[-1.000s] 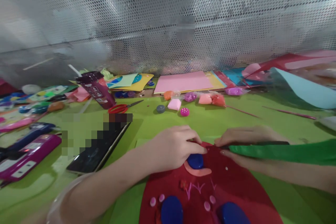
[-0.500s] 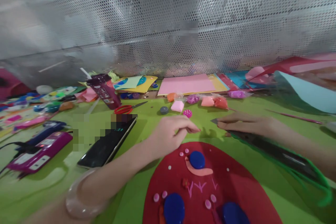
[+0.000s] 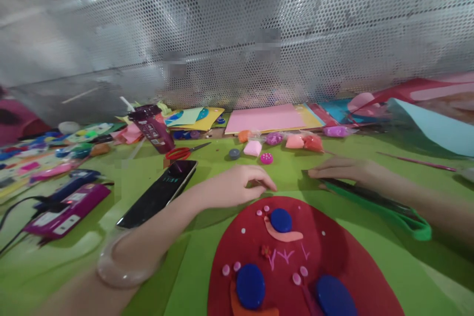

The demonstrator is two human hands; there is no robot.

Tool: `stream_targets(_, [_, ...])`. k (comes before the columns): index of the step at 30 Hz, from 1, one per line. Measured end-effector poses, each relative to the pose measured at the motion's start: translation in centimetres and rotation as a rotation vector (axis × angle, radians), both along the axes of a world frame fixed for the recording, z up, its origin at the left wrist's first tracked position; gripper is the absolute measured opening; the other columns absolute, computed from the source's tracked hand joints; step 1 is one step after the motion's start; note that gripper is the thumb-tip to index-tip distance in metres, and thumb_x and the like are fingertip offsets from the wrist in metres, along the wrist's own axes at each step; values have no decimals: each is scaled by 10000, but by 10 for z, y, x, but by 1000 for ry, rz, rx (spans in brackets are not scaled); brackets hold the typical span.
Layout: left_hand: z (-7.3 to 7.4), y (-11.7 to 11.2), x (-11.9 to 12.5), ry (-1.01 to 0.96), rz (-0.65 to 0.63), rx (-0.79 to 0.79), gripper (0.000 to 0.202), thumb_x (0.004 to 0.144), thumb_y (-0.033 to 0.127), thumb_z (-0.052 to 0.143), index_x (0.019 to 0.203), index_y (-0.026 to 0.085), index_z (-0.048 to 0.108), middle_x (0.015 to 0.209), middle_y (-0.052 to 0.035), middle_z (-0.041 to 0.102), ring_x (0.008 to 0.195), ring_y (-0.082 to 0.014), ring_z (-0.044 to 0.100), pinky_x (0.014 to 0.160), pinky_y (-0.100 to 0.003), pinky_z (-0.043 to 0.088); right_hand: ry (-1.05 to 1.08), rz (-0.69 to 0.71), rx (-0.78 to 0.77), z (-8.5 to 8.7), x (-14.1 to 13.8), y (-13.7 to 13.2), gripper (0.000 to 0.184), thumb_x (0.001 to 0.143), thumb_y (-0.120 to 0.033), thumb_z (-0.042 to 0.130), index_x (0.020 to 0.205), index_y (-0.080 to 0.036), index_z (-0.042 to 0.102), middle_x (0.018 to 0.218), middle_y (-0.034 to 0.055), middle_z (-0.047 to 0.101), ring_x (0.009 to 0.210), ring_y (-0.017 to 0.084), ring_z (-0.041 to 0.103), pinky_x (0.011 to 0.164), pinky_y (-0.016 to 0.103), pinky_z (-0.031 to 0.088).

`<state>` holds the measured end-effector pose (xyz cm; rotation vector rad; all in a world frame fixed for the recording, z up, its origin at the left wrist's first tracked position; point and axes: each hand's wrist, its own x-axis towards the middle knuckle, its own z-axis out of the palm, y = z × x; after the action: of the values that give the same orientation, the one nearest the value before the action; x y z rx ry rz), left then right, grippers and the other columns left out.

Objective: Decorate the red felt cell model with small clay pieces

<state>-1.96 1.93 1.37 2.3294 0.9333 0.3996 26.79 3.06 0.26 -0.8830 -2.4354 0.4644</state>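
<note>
My left hand (image 3: 246,185) lies on the green sheet at the upper edge of a red oval piece (image 3: 314,247). Its fingers are loosely curved, with a gap between thumb and forefinger and nothing in them. The red piece bears blue discs (image 3: 250,286), a curved peach strip (image 3: 283,232) and small pink shapes. To the right, my right hand (image 3: 348,170) is closed over a long dark tool with a green rim (image 3: 385,202). A small pointed tip shows at its fingertips; the palm hides part of the tool.
A phone (image 3: 159,192) and a purple power strip (image 3: 70,210) lie at left. Behind stand a lidded cup (image 3: 153,128) and red-handled scissors (image 3: 179,153). Bagged clay (image 3: 274,138), coloured paper (image 3: 264,118) and a thin pink stick (image 3: 414,161) lie near a perforated metal panel (image 3: 314,34).
The right hand has turned the dark tool, so its green rim now shows more and its rear end sits nearer the hand. The left hand has sunk slightly. The view shifted a little.
</note>
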Motion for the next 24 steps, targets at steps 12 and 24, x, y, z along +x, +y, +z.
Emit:
stream_targets(12, [-5,8,-3,-43,-32,-186,271,750,251,688,1013,211,638,1072,-22,626,986,-165,574,870,-291,428,-12,55,-9,-2,4,5,345,901,-432,434,1075,-270,683,1092,29,675,1022,181,609,951,280,409])
stream_targets(24, [-2,6,0,-40,-48,-188,283,740,212,700,1017,205,641,1087,-33,606,1001,-167,558,896,-305,415,-71,34,18,0,0,0,320,907,-243,409,1072,-271,682,1087,33,671,1032,187,596,955,316,422])
